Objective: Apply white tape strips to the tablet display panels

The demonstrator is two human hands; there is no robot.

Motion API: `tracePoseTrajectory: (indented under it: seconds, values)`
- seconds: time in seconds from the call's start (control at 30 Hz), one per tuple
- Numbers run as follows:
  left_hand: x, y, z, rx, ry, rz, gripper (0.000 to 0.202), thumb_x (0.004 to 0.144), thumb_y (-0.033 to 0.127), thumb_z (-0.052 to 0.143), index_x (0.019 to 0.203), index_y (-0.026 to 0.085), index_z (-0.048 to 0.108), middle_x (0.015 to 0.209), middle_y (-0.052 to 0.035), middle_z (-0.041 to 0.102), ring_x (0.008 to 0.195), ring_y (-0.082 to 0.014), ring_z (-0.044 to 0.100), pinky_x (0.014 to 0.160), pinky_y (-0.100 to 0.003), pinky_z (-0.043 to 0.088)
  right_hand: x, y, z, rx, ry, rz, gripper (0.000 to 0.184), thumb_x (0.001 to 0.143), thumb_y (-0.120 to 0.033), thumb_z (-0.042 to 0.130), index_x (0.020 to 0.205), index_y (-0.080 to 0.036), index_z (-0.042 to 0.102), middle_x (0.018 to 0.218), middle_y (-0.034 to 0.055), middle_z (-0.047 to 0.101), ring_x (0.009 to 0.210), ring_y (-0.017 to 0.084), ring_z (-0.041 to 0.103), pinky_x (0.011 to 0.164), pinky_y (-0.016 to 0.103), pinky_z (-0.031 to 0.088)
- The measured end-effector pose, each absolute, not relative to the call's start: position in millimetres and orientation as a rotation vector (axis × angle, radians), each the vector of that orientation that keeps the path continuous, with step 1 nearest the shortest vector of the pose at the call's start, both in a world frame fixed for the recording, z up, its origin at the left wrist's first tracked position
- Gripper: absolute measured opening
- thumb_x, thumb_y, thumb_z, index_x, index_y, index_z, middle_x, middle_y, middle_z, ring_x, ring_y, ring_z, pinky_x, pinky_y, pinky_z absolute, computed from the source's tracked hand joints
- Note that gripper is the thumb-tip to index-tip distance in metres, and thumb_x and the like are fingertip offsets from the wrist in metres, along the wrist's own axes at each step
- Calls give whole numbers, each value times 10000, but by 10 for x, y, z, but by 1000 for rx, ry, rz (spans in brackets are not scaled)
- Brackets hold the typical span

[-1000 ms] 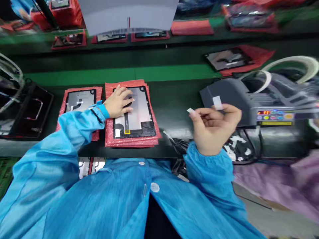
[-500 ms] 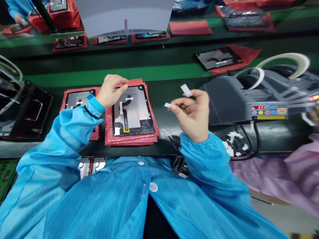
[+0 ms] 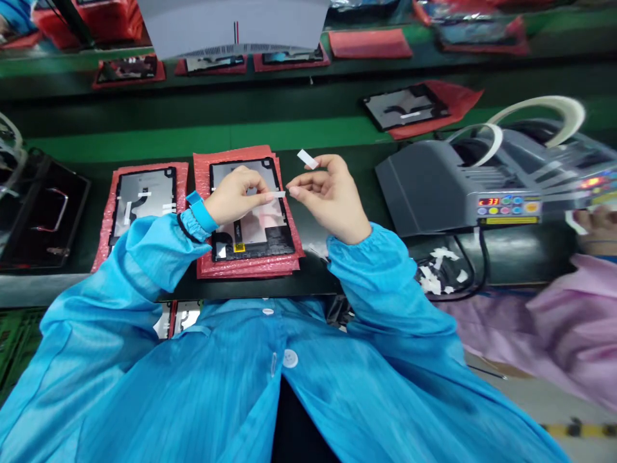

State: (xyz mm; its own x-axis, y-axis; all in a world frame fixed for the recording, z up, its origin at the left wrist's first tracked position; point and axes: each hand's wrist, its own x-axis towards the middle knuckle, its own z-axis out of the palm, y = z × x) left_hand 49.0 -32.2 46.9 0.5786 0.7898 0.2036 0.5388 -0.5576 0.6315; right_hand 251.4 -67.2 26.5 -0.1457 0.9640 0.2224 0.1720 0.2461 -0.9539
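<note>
A short tape strip (image 3: 276, 194) is pinched at one end by the left hand (image 3: 236, 196) and at the other by the right hand (image 3: 330, 199), so both hands are closed on it. Right under the grip, the panel (image 3: 270, 225) is bedded on red bubble wrap (image 3: 200, 173). Probably best if the strip is held taut and level, laid down one end first, then smoothed flat so no bubbles get trapped. A spare strip (image 3: 307, 159) is stuck to a raised right fingertip just beyond the grip and should be kept clear. Farther right, a tape dispenser (image 3: 424, 186) is parked.
</note>
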Motion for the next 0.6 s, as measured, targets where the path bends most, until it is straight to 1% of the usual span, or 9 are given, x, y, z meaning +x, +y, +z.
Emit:
tracePoseTrajectory:
  seconds: [0.2, 0.33, 0.47, 0.6]
  values:
    - [534, -347, 421, 2274, 1067, 650, 425, 867, 572, 602, 709, 182, 660, 737, -31, 685, 826, -180, 591, 833, -335, 460, 2499, -627, 199, -1093, -1512, 1093, 622, 689, -506, 804, 1108, -260, 417, 765, -43, 597, 689, 123, 629, 685, 289, 549]
    - [547, -344, 360, 2252, 1168, 652, 401, 905, 520, 565, 722, 175, 659, 723, -26, 668, 781, -174, 586, 818, -337, 454, 2477, -605, 154, -1121, -1485, 1117, 641, 690, -494, 808, 1130, -264, 402, 767, -45, 604, 675, 128, 632, 670, 298, 553]
    - [574, -326, 334, 2322, 1218, 677, 361, 923, 476, 536, 756, 180, 659, 755, -23, 655, 830, -189, 575, 901, -378, 424, 2507, -585, 141, -1141, -1465, 1130, 651, 684, -460, 821, 1126, -265, 385, 768, -47, 606, 674, 134, 638, 665, 305, 552]
    - [619, -332, 362, 2429, 1180, 626, 314, 922, 442, 528, 779, 193, 655, 851, -40, 647, 931, -220, 548, 972, -420, 380, 2560, -557, 107, -1198, -1443, 1133, 632, 679, -368, 830, 1109, -261, 379, 762, -53, 603, 677, 132, 639, 676, 303, 545]
